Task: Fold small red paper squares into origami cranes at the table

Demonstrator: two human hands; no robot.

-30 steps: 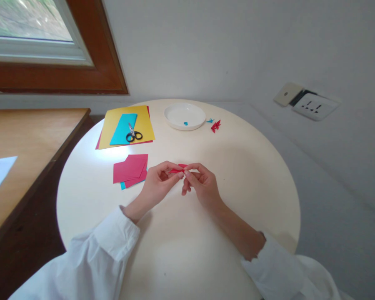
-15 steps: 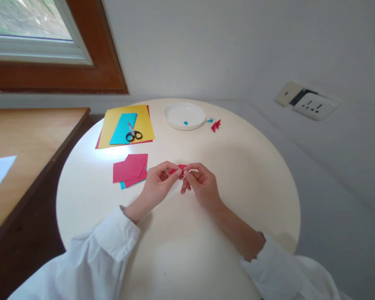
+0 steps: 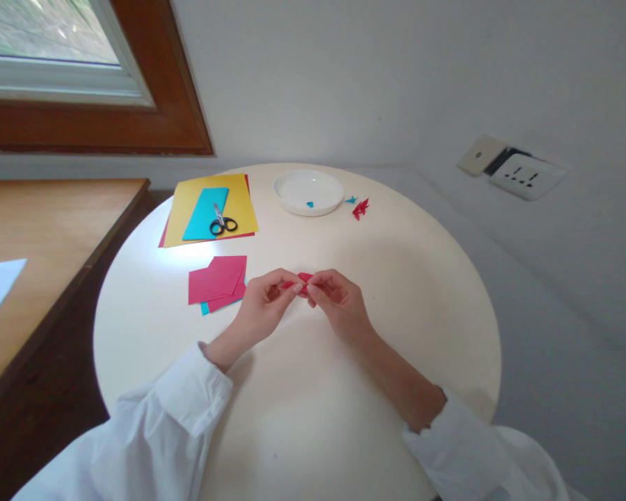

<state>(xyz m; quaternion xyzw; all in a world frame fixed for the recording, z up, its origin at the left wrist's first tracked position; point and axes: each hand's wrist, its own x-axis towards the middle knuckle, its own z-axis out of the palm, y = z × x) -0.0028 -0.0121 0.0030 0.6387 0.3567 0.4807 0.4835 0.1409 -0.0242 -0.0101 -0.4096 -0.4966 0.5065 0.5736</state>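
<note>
Between my two hands, over the middle of the round table, is a small folded red paper (image 3: 305,277), mostly covered by fingers. My left hand (image 3: 268,298) pinches its left side between thumb and forefinger. On the other side, my right hand (image 3: 339,301) pinches it with thumb and fingers, the fingertips of both hands nearly touching. The exact folded shape cannot be made out. Just left of my left hand lie several red paper squares (image 3: 216,282), with a blue sheet (image 3: 204,308) peeking out beneath them.
Black-handled scissors (image 3: 222,224) rest on folded blue paper (image 3: 201,216) atop a yellow sheet (image 3: 245,209). A white plate (image 3: 309,209) holds a small blue piece (image 3: 309,204). Right of it sit red folded paper figures (image 3: 360,209) and a blue one (image 3: 351,200). A wooden desk (image 3: 83,223) stands left.
The lower fingers of my right hand have curled in toward the red paper. My left hand stays nearly in place, and the things on the table lie as before.
</note>
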